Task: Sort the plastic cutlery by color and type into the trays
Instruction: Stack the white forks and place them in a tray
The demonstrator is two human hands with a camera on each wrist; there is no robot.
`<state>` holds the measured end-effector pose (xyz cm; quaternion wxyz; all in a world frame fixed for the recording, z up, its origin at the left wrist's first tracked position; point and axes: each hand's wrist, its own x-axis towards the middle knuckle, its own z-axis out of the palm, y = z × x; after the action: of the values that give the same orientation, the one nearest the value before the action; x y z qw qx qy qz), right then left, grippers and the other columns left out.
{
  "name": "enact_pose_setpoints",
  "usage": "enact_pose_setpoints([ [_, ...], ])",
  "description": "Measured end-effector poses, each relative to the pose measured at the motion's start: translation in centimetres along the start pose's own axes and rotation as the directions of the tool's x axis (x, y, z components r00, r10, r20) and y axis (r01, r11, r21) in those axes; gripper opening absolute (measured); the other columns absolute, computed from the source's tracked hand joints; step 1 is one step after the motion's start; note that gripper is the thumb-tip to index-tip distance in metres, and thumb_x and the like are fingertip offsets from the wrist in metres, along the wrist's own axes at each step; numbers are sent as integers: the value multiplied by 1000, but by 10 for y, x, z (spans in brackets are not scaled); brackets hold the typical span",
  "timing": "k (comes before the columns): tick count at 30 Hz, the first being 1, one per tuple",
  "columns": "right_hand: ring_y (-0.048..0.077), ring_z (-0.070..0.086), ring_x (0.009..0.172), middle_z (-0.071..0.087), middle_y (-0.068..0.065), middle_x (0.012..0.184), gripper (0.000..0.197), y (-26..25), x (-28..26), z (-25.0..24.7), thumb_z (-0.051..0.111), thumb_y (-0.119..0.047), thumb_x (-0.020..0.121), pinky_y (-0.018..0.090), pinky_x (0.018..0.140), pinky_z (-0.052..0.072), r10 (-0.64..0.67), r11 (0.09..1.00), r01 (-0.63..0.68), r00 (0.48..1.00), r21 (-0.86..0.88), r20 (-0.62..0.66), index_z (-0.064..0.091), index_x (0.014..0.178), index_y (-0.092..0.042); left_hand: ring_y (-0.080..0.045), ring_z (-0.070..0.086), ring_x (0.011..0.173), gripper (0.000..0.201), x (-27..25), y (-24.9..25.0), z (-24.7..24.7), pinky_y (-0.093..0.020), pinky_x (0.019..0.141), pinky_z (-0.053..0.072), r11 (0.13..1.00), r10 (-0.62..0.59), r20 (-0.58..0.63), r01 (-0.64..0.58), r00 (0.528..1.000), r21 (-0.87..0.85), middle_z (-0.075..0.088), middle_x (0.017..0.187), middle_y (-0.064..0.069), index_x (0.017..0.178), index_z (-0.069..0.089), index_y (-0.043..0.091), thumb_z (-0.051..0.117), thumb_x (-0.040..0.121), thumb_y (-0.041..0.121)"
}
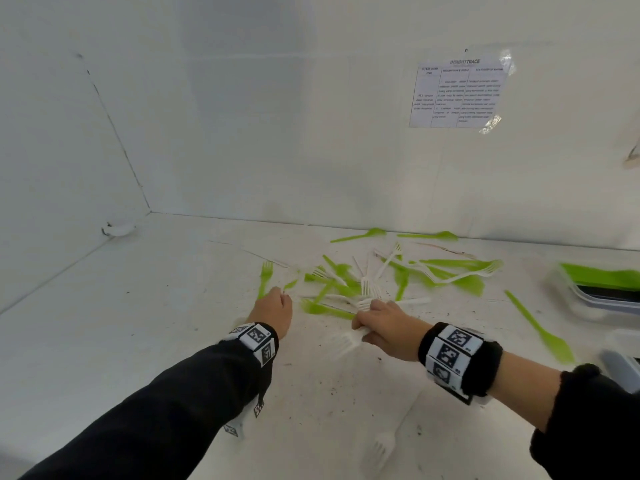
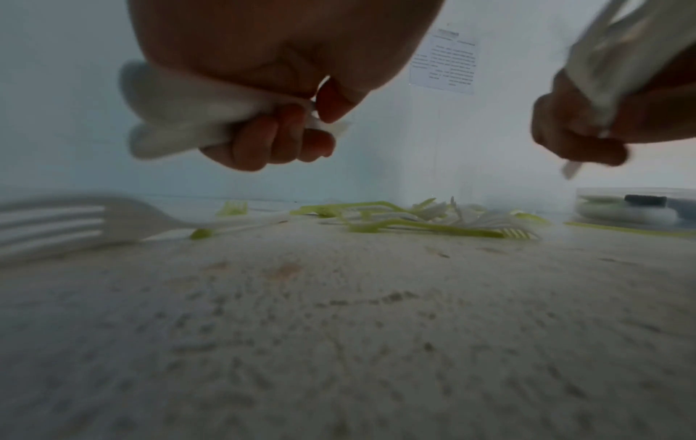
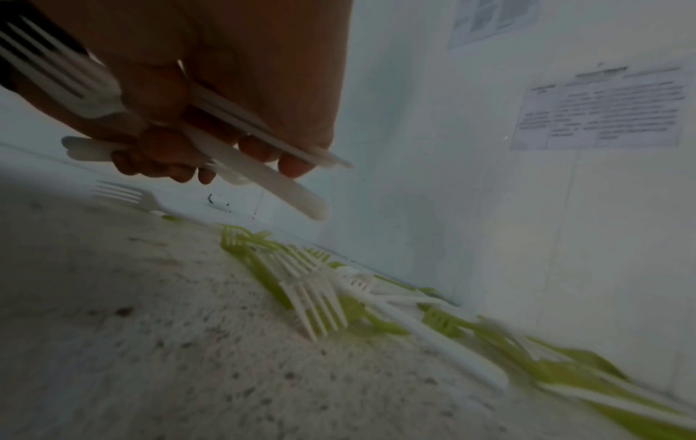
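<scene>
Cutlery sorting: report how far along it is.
Done: green pieces already lie in the tray at the right. In hand: the left hand grips white spoons, and the right hand grips several white forks. Left: the mixed green and white pile against the wall, plus a stray green spoon and a white fork nearer the person.

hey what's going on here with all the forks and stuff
A person is sorting green and white plastic cutlery scattered on a white table. The left hand grips white spoons, and the right hand holds a bunch of white forks. A mixed pile remains loose. One tray at the right already holds green pieces.
</scene>
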<state>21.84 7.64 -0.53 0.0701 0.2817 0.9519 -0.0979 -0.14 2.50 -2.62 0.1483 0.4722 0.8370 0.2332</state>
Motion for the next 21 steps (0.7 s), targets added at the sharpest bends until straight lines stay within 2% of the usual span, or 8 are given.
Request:
enact_pose_setpoints([
  [3,17,43,81,44,-3,86,56,4,-22,4,25,-53,74,28,77,34,-46,990,38,997,139,55,52,107,-17,-28,47,81,21,4,-10,-10,-32,70,35,997,-19,-17,20,1000,79,55,97,-16,88,42,6,34,97,23],
  [5,17,44,72,47,-5,75,40,7,-34,9,44,-46,71,24,64,36,-66,969,15,977,245,204,54,99,-20,-29,52,87,22,9,-19,-15,-34,75,40,992,-44,19,42,999,120,50,112,-16,101,49,5,40,95,24],
  [7,16,47,75,56,-2,84,36,4,-40,12,65,-42,72,22,64,38,-78,976,-4,926,216,370,56,102,-24,-32,56,101,30,14,-29,-20,-36,87,44,976,-89,84,70,993,207,39,123,-14,117,48,6,46,92,23],
  [9,18,52,89,59,3,105,48,0,-37,16,75,-41,74,23,76,39,-77,989,13,898,148,434,57,115,-23,-35,55,109,38,20,-37,-23,-37,92,45,951,-135,130,92,982,295,32,131,-14,126,43,8,49,92,25],
  [13,19,49,96,45,0,102,36,-6,-18,20,66,-30,85,22,84,35,-64,996,36,933,86,353,62,114,-10,-33,51,118,41,31,-52,-22,-35,96,42,921,-183,180,105,966,374,34,139,-17,131,43,10,48,94,28],
  [16,22,53,104,54,6,111,27,-2,-3,17,62,-31,87,27,87,38,10,983,-50,975,175,223,62,106,-12,-31,56,108,27,35,-56,-21,-29,81,41,932,-143,172,74,975,356,55,124,-15,117,53,9,46,94,20],
  [19,18,54,93,59,4,101,11,2,14,13,56,-30,92,27,80,40,98,944,-119,992,307,83,53,95,-20,-31,58,103,20,35,-52,-20,-29,76,41,947,-121,165,65,979,314,59,116,-16,109,57,8,46,92,14],
  [21,20,58,92,65,7,103,17,0,25,12,49,-29,96,29,83,43,139,916,-128,990,381,-2,55,103,-15,-31,58,100,14,32,-43,-18,-28,74,40,967,-74,147,35,986,251,60,112,-15,100,57,10,46,93,15],
])
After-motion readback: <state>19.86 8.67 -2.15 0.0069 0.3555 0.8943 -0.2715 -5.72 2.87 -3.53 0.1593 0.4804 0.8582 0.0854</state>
